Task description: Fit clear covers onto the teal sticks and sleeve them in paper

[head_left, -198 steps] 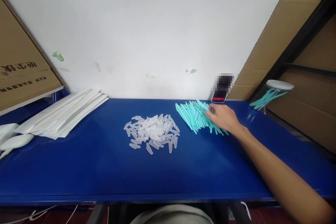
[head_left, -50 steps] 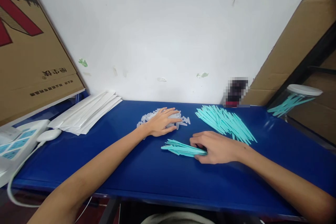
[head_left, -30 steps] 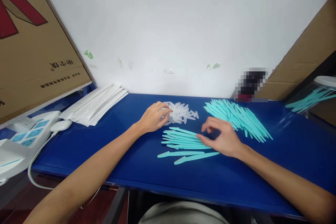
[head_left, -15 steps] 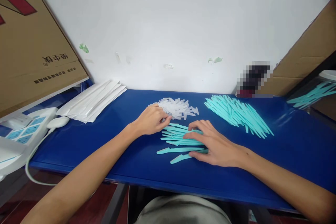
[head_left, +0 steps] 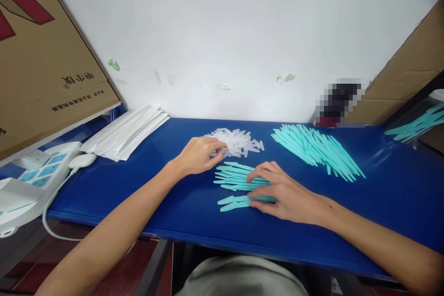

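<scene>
Pinching at the clear caps (head_left: 239, 141), the left hand (head_left: 197, 156) may hold one; I cannot tell. The right hand (head_left: 282, 192), grip released and flat, has drawn two stray teal sticks (head_left: 229, 202) closer to their fan (head_left: 231, 175), mid-surface (head_left: 173, 206), left of the big pile (head_left: 317, 150).

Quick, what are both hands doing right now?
Left hand: fingers curled at the clear plastic pieces; whether it grips one cannot be told.
Right hand: open, resting flat on the small bunch of teal sticks.
</scene>
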`<action>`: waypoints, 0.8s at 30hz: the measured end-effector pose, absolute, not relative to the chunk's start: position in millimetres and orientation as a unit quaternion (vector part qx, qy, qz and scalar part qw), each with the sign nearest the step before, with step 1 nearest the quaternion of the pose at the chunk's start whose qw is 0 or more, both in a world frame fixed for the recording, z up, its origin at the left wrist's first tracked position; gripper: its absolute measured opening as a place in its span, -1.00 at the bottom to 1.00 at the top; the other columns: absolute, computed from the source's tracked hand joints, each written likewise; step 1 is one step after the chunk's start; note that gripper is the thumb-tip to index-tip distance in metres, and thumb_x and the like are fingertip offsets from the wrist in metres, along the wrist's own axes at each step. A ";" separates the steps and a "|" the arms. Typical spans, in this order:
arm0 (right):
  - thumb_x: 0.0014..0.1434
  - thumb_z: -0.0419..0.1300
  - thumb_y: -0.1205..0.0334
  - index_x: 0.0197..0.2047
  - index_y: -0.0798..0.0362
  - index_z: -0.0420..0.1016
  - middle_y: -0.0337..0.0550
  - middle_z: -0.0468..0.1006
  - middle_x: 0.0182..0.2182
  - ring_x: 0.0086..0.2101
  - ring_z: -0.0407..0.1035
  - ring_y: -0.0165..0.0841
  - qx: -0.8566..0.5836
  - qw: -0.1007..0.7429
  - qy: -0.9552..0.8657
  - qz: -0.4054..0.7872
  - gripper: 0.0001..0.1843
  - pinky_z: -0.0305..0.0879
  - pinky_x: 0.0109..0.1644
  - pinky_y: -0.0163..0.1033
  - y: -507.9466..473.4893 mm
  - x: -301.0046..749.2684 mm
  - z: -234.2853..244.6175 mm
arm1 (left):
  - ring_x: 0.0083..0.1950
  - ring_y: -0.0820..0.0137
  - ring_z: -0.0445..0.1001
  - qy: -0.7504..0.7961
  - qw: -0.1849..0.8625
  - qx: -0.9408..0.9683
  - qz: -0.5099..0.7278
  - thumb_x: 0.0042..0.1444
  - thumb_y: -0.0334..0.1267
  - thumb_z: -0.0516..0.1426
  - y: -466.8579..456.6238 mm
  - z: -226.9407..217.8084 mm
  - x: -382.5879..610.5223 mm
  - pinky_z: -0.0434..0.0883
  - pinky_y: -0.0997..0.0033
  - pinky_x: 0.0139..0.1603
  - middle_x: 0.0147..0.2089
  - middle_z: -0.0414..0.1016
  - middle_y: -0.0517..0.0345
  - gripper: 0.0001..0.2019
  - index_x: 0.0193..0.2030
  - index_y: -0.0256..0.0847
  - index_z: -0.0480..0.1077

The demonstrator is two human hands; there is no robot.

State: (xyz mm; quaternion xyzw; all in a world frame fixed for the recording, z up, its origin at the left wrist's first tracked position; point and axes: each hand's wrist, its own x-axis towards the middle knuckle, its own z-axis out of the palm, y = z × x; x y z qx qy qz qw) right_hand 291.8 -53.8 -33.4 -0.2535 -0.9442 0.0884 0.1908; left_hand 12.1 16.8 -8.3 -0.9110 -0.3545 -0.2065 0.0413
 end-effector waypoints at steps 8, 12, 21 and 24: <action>0.35 0.21 0.07 -0.37 0.03 0.61 -0.01 0.56 -0.11 -0.08 0.37 -0.18 -0.269 0.225 -0.932 0.091 -0.68 0.22 -0.03 -0.02 -50.8 297.0 -34.6 | -0.44 0.42 0.38 -0.361 0.012 -0.914 -0.184 0.41 -0.20 -0.04 12.8 -5.5 3.6 0.13 0.20 -0.13 -0.33 0.61 0.17 -0.66 -0.14 -0.19 0.57; 0.42 0.11 0.12 -0.17 -0.01 0.66 0.00 0.54 -0.11 -0.06 0.37 -0.19 -0.279 0.221 -0.932 0.075 -0.71 0.21 -0.03 -0.03 -48.8 298.1 -32.0 | -0.49 0.44 0.39 -0.374 -0.037 -0.902 -0.214 0.38 -0.17 0.02 11.2 -6.9 -2.8 0.20 0.21 -0.08 -0.37 0.62 0.22 -0.70 -0.11 -0.20 0.57; 0.44 0.07 0.12 -0.05 -0.05 0.69 0.03 0.53 -0.08 -0.07 0.36 -0.17 -0.289 0.195 -0.933 0.085 -0.66 0.24 -0.03 -0.01 -48.6 295.2 -33.6 | -0.24 0.26 0.38 -0.358 0.014 -0.914 -0.189 0.38 -0.03 0.05 7.1 -4.0 3.6 0.14 0.19 -0.13 -0.45 0.52 0.13 -0.56 -0.42 -0.19 0.55; 0.44 0.08 0.13 -0.04 -0.08 0.69 0.02 0.52 -0.07 -0.03 0.35 -0.16 -0.287 0.192 -0.933 0.105 -0.68 0.26 0.00 0.00 -49.4 295.0 -34.2 | -0.28 0.29 0.36 -0.360 -0.004 -0.916 -0.176 0.40 -0.05 0.02 8.4 -4.5 5.1 0.14 0.19 -0.12 -0.56 0.44 0.14 -0.49 -0.55 -0.22 0.43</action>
